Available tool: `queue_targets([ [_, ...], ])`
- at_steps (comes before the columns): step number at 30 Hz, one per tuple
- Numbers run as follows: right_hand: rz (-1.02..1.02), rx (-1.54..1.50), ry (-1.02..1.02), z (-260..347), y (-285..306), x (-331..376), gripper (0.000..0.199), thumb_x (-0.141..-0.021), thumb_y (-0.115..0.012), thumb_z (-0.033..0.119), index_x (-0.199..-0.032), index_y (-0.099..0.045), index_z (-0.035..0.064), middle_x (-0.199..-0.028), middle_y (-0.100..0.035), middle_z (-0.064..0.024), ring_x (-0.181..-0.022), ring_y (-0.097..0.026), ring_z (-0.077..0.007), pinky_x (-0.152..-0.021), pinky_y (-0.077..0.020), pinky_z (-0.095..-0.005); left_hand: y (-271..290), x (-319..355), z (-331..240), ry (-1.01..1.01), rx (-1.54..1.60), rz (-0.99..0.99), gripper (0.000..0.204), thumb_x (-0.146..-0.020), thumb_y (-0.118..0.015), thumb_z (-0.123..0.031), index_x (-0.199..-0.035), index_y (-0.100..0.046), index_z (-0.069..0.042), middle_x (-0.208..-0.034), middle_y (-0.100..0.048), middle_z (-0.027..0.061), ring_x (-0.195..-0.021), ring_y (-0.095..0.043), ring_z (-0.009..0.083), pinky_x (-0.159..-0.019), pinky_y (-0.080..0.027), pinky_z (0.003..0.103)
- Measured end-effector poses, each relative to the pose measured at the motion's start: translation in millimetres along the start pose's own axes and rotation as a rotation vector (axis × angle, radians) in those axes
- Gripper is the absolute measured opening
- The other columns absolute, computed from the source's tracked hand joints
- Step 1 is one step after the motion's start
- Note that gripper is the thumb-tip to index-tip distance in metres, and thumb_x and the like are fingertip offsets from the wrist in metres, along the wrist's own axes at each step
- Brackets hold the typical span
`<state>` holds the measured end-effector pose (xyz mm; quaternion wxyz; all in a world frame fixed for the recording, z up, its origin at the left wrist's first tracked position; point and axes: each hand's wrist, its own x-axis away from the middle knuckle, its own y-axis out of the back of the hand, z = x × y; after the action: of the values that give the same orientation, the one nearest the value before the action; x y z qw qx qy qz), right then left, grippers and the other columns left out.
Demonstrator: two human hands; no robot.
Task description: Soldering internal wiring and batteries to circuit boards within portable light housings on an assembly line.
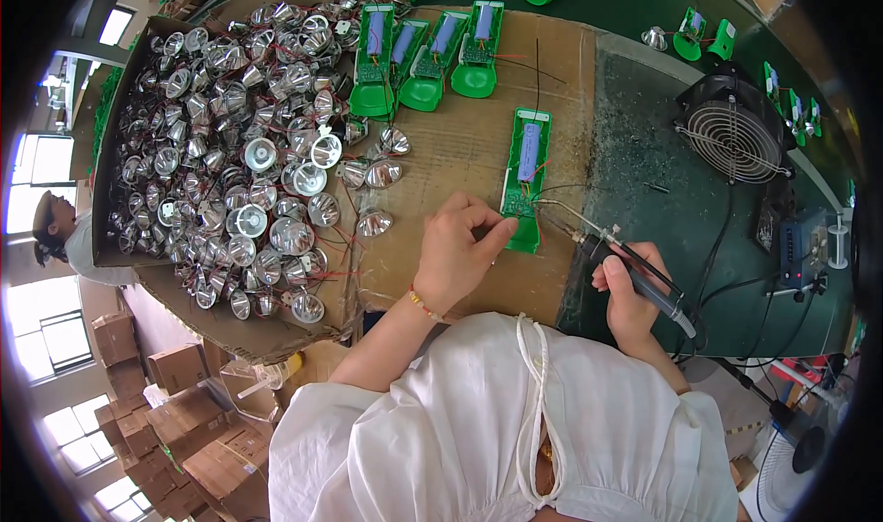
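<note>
A green plastic flashlight housing (pixel 527 168) lies upright in front of me on the cardboard, with a purple battery cell (pixel 529 151) and a small circuit board (pixel 521 206) inside. Thin red and black wires stick out of it. My left hand (pixel 463 249) is closed in a pinch at the lower left edge of the housing; what is between its fingertips is hidden. In my right hand (pixel 631 294) is a soldering iron (pixel 618 266) with a black handle. A thin curved metal tube on the iron reaches toward the circuit board.
At left, a cardboard box (pixel 124 145) is heaped with shiny reflectors (pixel 262 154) and wires. Several green housings with battery cells (pixel 475 48) lie at the far side. A round fan (pixel 734 140) and a blue control box (pixel 793 253) with cables stand at right.
</note>
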<state>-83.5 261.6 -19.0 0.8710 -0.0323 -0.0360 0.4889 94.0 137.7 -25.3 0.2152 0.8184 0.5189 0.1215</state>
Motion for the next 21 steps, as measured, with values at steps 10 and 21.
queue_targets([
  [10,0.039,-0.038,-0.052,-7.7,-6.4,-5.7,0.016,-0.081,-0.063,0.008,-0.089,-0.053,-0.0023,-0.071,-0.060,-0.0087,-0.060,-0.057,-0.0109,-0.055,-0.0483,-0.0238,-6.4,0.6,-2.0,0.037,-0.021,-0.113,0.015,-0.076,-0.065,-0.013,-0.069,-0.062,0.000,-0.068,-0.055,0.0089,-0.053,-0.053,0.0196,-0.051,-0.041,0.030],
  [21,0.048,-0.012,-0.114,-1.7,-9.1,-9.1,0.015,-0.081,-0.063,0.009,-0.086,-0.054,-0.0020,-0.069,-0.060,-0.0080,-0.059,-0.057,-0.0105,-0.054,-0.0479,-0.0235,-3.2,-2.0,0.0,0.062,-0.020,-0.064,0.020,-0.076,-0.065,-0.017,-0.066,-0.061,0.000,-0.066,-0.056,0.0101,-0.055,-0.054,0.0220,-0.052,-0.041,0.032],
])
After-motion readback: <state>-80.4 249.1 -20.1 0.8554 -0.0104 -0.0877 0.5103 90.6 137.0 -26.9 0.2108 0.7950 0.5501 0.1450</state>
